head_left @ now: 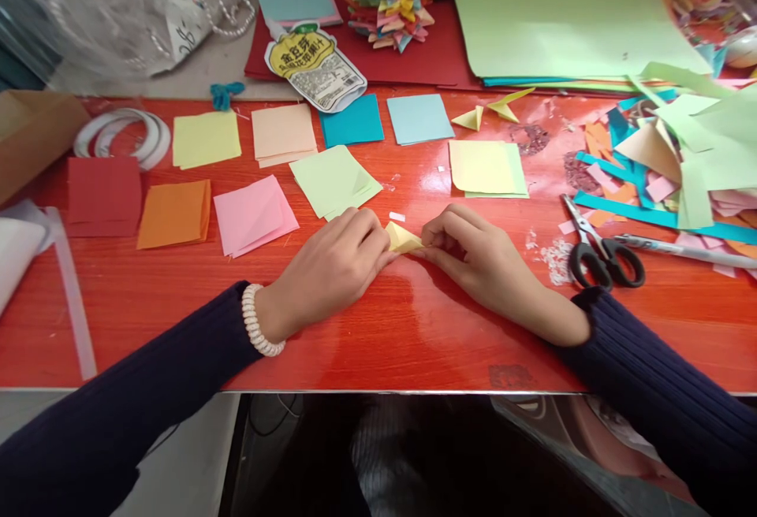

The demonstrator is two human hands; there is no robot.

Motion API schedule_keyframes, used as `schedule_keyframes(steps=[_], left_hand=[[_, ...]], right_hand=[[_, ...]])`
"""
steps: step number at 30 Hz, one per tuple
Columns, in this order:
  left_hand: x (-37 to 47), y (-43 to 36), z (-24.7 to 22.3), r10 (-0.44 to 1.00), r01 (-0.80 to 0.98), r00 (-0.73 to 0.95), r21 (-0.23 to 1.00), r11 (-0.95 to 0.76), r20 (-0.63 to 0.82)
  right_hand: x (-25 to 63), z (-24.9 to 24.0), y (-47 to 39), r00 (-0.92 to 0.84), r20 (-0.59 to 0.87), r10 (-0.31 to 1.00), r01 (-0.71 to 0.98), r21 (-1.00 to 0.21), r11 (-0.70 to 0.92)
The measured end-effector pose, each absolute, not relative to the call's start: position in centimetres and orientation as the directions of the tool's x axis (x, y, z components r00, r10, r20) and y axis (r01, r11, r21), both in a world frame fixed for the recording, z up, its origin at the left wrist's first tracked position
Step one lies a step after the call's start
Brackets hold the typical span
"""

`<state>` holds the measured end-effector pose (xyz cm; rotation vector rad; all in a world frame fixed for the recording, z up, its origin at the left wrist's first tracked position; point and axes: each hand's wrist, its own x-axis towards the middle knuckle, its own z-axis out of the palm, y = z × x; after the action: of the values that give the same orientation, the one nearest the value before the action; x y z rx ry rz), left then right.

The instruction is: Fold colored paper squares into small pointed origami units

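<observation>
A small folded yellow paper (pixel 403 238) lies between my two hands, near the middle of the red table (pixel 378 336). My left hand (pixel 337 265) is closed on its left corner with the fingertips. At its right corner, the thumb and finger of my right hand (pixel 482 265) pinch it. The paper shows a raised triangular fold. Beyond my right hand sits a stack of pale yellow squares (pixel 485 166). Two folded yellow pieces (pixel 470 118) lie farther back. Light green squares (pixel 335 180) are just beyond my left hand.
Pink (pixel 254 216), orange (pixel 173 213) and red squares (pixel 104 195) lie at the left, near tape rolls (pixel 123 139). Scissors (pixel 598 249), a pen (pixel 680 249) and paper scraps (pixel 703 139) are at the right. Behind are a labelled pouch (pixel 316 68) and a paper-star stack (pixel 390 5).
</observation>
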<state>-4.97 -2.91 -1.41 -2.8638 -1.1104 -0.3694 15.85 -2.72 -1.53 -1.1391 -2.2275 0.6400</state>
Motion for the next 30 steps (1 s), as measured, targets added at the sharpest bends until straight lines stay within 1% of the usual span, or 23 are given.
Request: schedule_keyframes(steps=[2,3,4,6,8,11,14,17,19,22,26,28,30], left_hand=[[-5.2,-2.7,-1.4,0.622,0.639,0.736,0.03,-0.769,0.268],[-5.3,-2.7,-1.5,0.613,0.63,0.743,0.031,-0.776,0.269],[-5.4,-2.6,-1.5,0.61,0.623,0.748,0.041,-0.781,0.262],[-5.4,-2.6,-1.6,0.623,0.619,0.743,0.104,-0.779,0.245],[-5.4,-2.6,-1.6,0.656,0.629,0.711,0.186,-0.755,0.255],[-5.3,-2.6,-1.4,0.705,0.647,0.656,0.279,-0.709,0.269],[-5.1,-2.8,-1.1,0.753,0.679,0.616,0.329,-0.656,0.23],[-4.9,-2.8,-1.0,0.791,0.707,0.585,0.367,-0.605,0.177],[-4.7,-2.8,-1.1,0.797,0.712,0.58,0.368,-0.598,0.171],[-4.5,-2.7,-1.3,0.786,0.721,0.59,0.32,-0.615,0.182],[-4.4,-2.7,-1.2,0.786,0.735,0.601,0.286,-0.615,0.145],[-4.4,-2.7,-1.1,0.773,0.726,0.618,0.273,-0.631,0.142],[-4.4,-2.7,-1.0,0.765,0.726,0.628,0.247,-0.642,0.141]], right_hand=[[16.3,-1.8,-2.6,-0.568,0.329,0.754,0.562,-0.515,0.648],[16.5,-2.0,-2.5,-0.622,0.339,0.706,0.542,-0.464,0.701],[16.6,-2.1,-2.4,-0.67,0.335,0.662,0.517,-0.429,0.741],[16.8,-2.3,-2.4,-0.717,0.324,0.617,0.486,-0.402,0.776],[16.7,-2.4,-2.3,-0.705,0.325,0.63,0.489,-0.42,0.765],[16.3,-2.3,-2.3,-0.645,0.309,0.699,0.519,-0.494,0.697],[15.7,-2.2,-2.4,-0.575,0.273,0.771,0.576,-0.533,0.619],[15.2,-2.2,-2.4,-0.536,0.234,0.811,0.631,-0.528,0.569],[15.0,-2.2,-2.5,-0.526,0.221,0.821,0.653,-0.514,0.556],[14.8,-2.3,-2.5,-0.511,0.213,0.833,0.668,-0.51,0.541],[14.8,-1.8,-2.3,-0.452,0.161,0.878,0.643,-0.623,0.445],[15.0,-1.4,-2.2,-0.474,0.123,0.872,0.605,-0.674,0.424],[15.2,-0.9,-2.2,-0.526,0.091,0.845,0.58,-0.689,0.435]])
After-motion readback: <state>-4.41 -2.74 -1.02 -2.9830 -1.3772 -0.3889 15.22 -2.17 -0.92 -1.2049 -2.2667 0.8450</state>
